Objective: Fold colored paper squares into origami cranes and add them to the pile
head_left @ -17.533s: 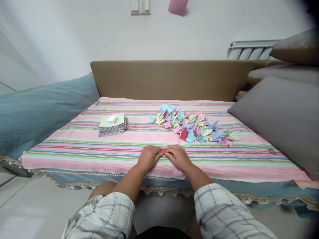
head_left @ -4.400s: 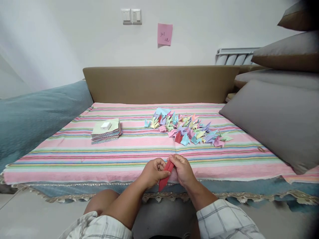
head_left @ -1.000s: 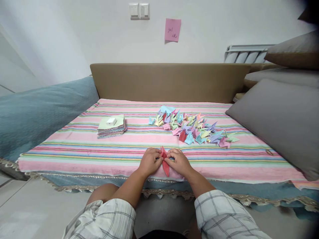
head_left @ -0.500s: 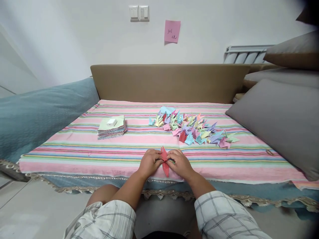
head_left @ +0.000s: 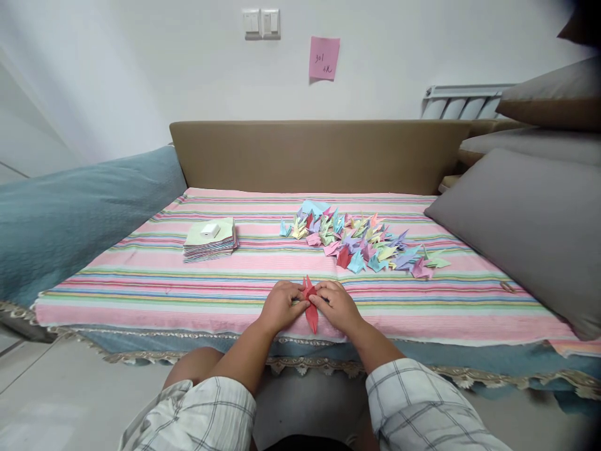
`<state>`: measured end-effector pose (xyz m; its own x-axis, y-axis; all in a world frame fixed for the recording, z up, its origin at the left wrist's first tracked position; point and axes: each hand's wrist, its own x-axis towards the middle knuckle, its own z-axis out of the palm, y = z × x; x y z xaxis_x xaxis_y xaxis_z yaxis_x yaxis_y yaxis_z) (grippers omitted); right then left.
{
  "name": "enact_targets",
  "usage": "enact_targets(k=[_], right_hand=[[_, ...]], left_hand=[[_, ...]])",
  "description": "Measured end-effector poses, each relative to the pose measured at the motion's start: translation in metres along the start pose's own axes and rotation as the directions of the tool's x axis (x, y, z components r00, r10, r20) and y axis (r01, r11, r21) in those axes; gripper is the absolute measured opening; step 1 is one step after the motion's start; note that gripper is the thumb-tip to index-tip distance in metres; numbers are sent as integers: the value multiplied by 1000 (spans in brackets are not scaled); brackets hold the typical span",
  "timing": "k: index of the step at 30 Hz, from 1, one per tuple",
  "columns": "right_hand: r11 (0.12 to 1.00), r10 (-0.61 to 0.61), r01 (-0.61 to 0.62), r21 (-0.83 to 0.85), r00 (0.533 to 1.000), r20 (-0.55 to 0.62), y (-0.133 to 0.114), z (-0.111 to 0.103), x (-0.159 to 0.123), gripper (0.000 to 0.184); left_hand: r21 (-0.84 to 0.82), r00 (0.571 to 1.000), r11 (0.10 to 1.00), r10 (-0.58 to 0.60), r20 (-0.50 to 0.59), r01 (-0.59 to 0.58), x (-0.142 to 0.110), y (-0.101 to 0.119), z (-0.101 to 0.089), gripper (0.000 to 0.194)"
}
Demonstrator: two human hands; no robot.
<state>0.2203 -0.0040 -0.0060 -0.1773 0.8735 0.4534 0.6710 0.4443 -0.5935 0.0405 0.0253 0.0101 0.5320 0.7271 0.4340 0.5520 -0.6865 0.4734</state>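
A red folded paper piece [head_left: 312,318], long and pointed at both ends, lies between my two hands near the front edge of the striped cloth. My left hand [head_left: 282,307] pinches its left side with thumb and fingers. From the right, my right hand [head_left: 337,307] grips the same paper, its thumb pressed on the middle. Part of the paper is hidden under the fingertips. Beyond my hands lies a spread of folded paper cranes [head_left: 357,241] in several colours.
A stack of paper squares [head_left: 210,244] stands at the left, with a small white box [head_left: 210,230] on top. Grey cushions [head_left: 521,232] bound the right side. A small brownish loop [head_left: 508,287] lies near them. The brown backrest [head_left: 305,156] runs along the wall.
My right thumb has moved left and up onto the middle of the red paper. My left hand has stayed nearly in place.
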Motion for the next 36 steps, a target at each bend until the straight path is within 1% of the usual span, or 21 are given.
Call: enact_targets(k=[3,7,12,17,19,23,26,29,32,36], right_hand=[[997,75,-75,15,997,-21,1,4,4,18],[990,140,-140,21,990,-10,1,8,10,20],[984,172,-173,-49,985,-31,-2,10,13,23],[969,201,-205,-139,979,-45,-8,12,13,23],[957,222,-226,-182,974,-46,-10,12,13,22],[933,236,-236,-271,971,-36,-14,11,14,23],[921,226,-220,-323,974,-19,-15,10,14,24],[914,227,-216,-344,974,-10,-16,10,15,23],[911,225,-218,-349,974,-20,-15,12,15,22],[919,227,-239,-314,971,-74,-13,14,13,16]], left_hand=[[12,1000,1000,-14,12,14,1,1,0,18],[28,998,998,-59,0,59,2,4,3,20],[17,994,994,-106,-22,107,4,6,6,20],[27,995,995,-94,-38,95,4,6,8,24],[38,991,992,-115,-62,118,3,5,10,22],[86,978,980,-172,-114,182,1,6,12,10],[85,979,982,-155,-136,167,0,7,11,8],[89,983,989,-108,-148,122,-2,9,9,18],[154,987,985,-55,-151,78,-4,9,9,23],[245,988,963,-78,-136,110,-6,7,11,27]])
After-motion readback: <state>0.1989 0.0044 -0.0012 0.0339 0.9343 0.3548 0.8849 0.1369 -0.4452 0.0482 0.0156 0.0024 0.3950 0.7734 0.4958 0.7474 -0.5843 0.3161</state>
